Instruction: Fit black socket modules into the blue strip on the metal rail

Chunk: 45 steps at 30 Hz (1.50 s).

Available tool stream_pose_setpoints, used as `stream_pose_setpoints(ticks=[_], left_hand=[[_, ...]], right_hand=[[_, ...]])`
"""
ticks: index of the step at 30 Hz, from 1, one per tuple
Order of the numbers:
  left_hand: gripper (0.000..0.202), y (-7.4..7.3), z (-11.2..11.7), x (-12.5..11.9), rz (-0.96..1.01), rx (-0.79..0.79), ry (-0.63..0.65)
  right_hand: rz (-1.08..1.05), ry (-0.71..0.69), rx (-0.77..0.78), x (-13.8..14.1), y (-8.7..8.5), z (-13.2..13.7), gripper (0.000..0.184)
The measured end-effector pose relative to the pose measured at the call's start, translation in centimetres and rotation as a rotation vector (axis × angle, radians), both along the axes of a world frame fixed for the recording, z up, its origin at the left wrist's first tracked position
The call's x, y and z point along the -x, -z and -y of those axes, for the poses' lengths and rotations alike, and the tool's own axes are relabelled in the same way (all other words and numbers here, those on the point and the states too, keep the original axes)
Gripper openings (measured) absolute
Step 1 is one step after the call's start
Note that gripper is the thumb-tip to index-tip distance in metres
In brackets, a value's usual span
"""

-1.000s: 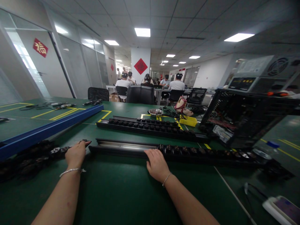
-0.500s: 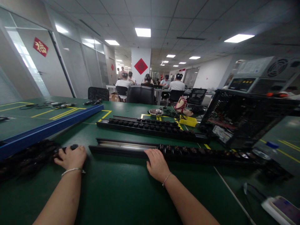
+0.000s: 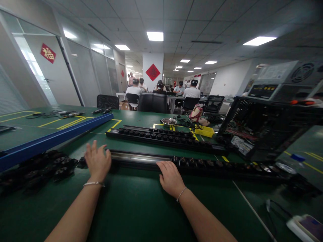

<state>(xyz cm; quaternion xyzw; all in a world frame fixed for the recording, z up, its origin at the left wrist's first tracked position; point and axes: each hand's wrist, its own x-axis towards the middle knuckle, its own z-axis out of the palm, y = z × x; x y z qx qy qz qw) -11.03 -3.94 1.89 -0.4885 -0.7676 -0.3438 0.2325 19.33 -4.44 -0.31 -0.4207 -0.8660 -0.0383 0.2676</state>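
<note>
A long black rail (image 3: 141, 158) lies across the green table (image 3: 131, 208) in front of me; its right half holds a row of black round parts (image 3: 202, 163). My right hand (image 3: 170, 177) rests on the rail's front edge near the first of those parts, fingers curled down over it. My left hand (image 3: 97, 162) hovers palm down over the rail's left end, with its fingers stretched out and apart. Just left of it lies a heap of loose black round parts (image 3: 47, 167). A second rail (image 3: 161, 136), filled with the same parts, lies further back.
A blue bar (image 3: 55, 137) runs along the left. An open black computer case (image 3: 264, 129) stands at the right, with a yellow tray (image 3: 204, 131) and a metal bowl (image 3: 169, 121) behind the rails. A phone (image 3: 306, 227) lies near right. Several people (image 3: 161, 89) sit far back.
My left hand left the heap of parts, where it was closed on a black round part, moved right to the rail's left end and spread its fingers. My right hand stayed put.
</note>
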Motion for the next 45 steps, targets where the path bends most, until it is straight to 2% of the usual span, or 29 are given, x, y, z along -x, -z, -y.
stream_pose_setpoints(ticks=[3, 5, 7, 10, 12, 14, 16, 18, 23, 35, 45], left_hand=[[0.042, 0.5, -0.4, -4.4, -0.143, 0.011, 0.280], [0.046, 1.3, -0.4, -7.1, -0.213, 0.076, 0.418], [0.050, 2.1, -0.3, -9.2, -0.271, 0.154, 0.500], [0.050, 2.7, 0.0, -10.6, -0.325, 0.237, 0.563], [0.049, 2.7, 0.2, -10.7, -0.333, 0.264, 0.579], [0.049, 2.5, 0.3, -10.6, -0.327, 0.270, 0.581], [0.049, 2.4, 0.2, -10.5, -0.319, 0.266, 0.580], [0.049, 2.3, 0.2, -10.4, -0.315, 0.264, 0.581], [0.049, 2.5, 0.2, -10.5, -0.313, 0.270, 0.585], [0.047, 2.5, 0.2, -10.5, -0.297, 0.244, 0.595], [0.047, 2.4, 0.3, -10.6, -0.288, 0.281, 0.581]], right_hand=[[0.001, -0.011, -0.018, -0.1, 0.0, 0.0, 0.047], [0.002, -0.020, -0.041, -0.1, 0.0, 0.0, 0.046], [-0.005, -0.027, -0.074, -0.1, -0.2, 0.0, 0.044], [-0.041, -0.013, -0.155, -0.1, -0.4, 0.0, 0.038], [-0.093, 0.098, -0.221, -0.1, -0.6, 0.1, 0.036], [-0.130, 0.284, -0.251, -0.2, -0.8, 0.1, 0.038], [-0.116, 0.437, -0.221, -0.3, -0.9, 0.1, 0.043], [-0.069, 0.502, -0.163, -0.4, -1.0, 0.0, 0.045], [-0.008, 0.507, -0.093, -0.5, -1.1, 0.0, 0.043], [-0.061, 0.377, -0.127, -0.6, -0.7, -0.3, 0.043], [-0.117, 0.377, -0.150, -0.5, -0.8, -0.2, 0.026]])
